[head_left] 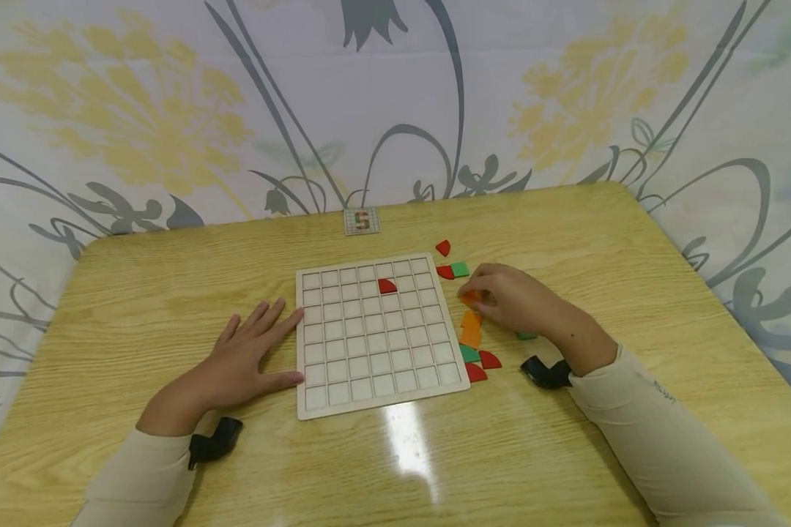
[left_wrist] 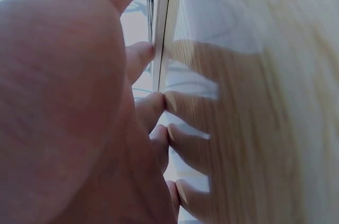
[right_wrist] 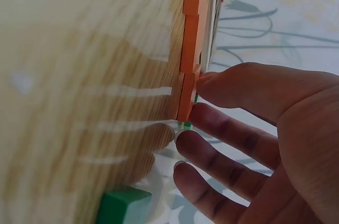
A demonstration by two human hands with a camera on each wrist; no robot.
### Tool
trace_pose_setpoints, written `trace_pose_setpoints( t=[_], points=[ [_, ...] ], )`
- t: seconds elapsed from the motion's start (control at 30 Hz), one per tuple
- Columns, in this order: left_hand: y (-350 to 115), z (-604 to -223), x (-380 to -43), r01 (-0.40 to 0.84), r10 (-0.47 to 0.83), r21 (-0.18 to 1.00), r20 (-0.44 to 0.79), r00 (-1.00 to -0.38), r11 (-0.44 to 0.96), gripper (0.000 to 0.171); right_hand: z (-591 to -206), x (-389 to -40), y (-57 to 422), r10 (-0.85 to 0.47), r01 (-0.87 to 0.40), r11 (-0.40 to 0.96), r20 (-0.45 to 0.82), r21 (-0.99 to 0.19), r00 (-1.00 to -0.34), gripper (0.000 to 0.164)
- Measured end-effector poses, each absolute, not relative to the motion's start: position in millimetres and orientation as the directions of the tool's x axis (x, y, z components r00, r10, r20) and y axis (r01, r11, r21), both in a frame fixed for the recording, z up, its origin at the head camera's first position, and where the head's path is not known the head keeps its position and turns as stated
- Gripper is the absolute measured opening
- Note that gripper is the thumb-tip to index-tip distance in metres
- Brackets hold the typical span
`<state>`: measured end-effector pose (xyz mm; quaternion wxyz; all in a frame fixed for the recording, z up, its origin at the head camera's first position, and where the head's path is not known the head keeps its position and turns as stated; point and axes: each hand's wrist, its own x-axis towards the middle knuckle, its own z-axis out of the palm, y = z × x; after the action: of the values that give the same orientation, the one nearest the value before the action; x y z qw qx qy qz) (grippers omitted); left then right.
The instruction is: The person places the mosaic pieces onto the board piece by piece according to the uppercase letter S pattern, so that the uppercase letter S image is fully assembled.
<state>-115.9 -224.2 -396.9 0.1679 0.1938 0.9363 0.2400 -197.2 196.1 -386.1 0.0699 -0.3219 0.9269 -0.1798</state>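
Pinching 1 orange piece (head_left: 471, 296), right hand (head_left: 514, 296) sits off the board (head_left: 380, 342); splayed left hand (head_left: 245, 359) touches its left edge.

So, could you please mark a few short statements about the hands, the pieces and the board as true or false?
1. A red piece lies on the board. True.
2. The left hand touches the board's right edge. False: it is at the left edge.
3. The right hand touches an orange piece. True.
4. The card lies on the board. False: it lies on the table, beyond the board's far edge.
5. Green pieces lie left of the board. False: they lie to its right.
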Motion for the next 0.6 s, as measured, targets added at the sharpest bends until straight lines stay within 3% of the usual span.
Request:
trace_pose_setpoints(
  t=[0.6],
  points=[
    [-224.0,-398.3,-116.3,0.278,0.439,0.51,-0.226,-0.87,0.814,0.091,-388.1,-196.7,198.2,-0.604,-0.553,0.745,-0.026,-0.373,-0.796,0.025]
  ],
)
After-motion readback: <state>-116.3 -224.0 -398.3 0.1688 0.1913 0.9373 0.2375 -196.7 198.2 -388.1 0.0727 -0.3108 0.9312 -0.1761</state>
